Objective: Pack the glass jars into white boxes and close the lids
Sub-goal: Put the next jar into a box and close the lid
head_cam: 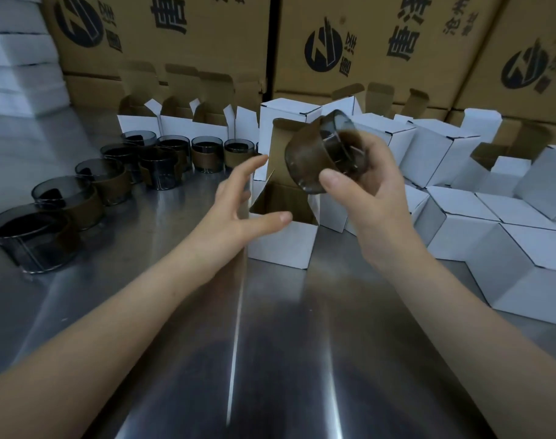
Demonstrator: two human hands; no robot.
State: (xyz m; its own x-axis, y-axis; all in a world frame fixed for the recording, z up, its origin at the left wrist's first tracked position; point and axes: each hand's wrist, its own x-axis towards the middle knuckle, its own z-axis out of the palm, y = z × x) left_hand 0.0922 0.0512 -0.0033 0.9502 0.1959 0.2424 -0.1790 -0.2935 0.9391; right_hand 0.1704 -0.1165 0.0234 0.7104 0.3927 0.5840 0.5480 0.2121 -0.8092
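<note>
Head view: the glass jar (321, 153) is held at frame centre, just above the open white box (283, 245). It is gripped by the right hand (371, 191), thumb at its base and fingers curled round the far side. The left hand (238, 201) is spread with nothing grasped, at the box's left edge; contact cannot be told. The jar is tilted, its axis running lower left to upper right, mouth toward upper right. More jars (89, 182) are lined up at left on the steel table (270, 359).
</note>
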